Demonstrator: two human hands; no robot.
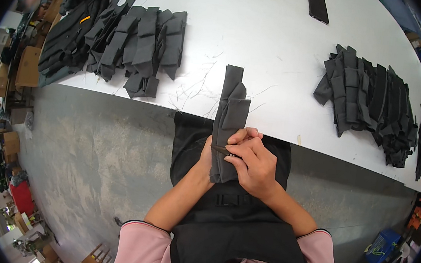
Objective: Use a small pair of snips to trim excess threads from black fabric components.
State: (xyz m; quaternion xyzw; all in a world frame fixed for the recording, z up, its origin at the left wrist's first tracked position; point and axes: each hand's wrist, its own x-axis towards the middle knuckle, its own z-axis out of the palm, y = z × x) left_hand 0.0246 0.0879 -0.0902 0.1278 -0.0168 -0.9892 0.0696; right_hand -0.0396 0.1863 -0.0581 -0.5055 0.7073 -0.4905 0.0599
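A dark grey sewn fabric piece [231, 114] with folded, pocket-like sections lies lengthwise before me. Its far end rests on the white table and its near end reaches over the edge above my lap. My left hand [206, 157] is closed round its left side from below, most of the fingers hidden behind the cloth. Pinched in my right hand [256, 162] is a pair of small dark thread snips [220, 149], their pointed end lying across the fabric toward the left. The fingertips of that hand touch the cloth's right edge.
Piles of similar grey pieces lie on the white table [274, 51], one pile [146, 39] at left and another [368, 98] at right. A black phone [318, 6] is at the back. Loose threads [197, 87] are scattered near the fabric. A blue crate [382, 248] stands low right.
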